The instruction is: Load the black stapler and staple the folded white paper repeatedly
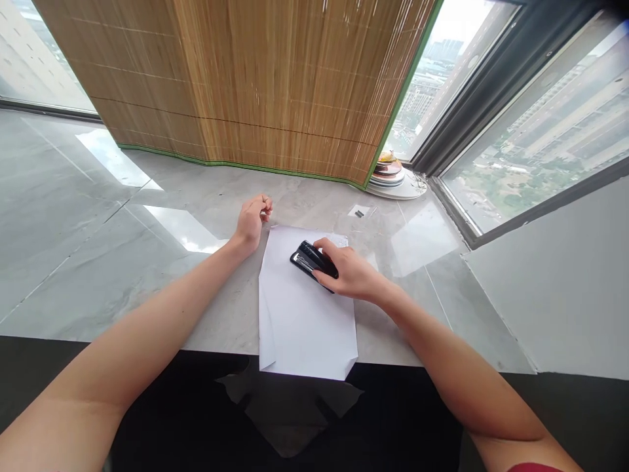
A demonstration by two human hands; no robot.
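Observation:
A white sheet of paper (307,328) with folded-over lower corners lies on the grey stone sill, and its front end juts past the sill's edge. On its upper part rests a black stapler (305,261) with a shiny metal strip along it. My right hand (346,269) grips the stapler's right end between thumb and fingers; the palm hides that end. Just beyond the sheet's upper left corner is my left hand (253,219), its fingers curled in, with nothing visible in them. A small white piece with dark bits (359,213) lies behind the sheet.
A bamboo blind (246,85) with green edging hangs at the back of the grey stone sill (88,262). Stacked plates (393,180) stand in the back right corner by the window frame (462,85). A white wall (560,288) bounds the right side.

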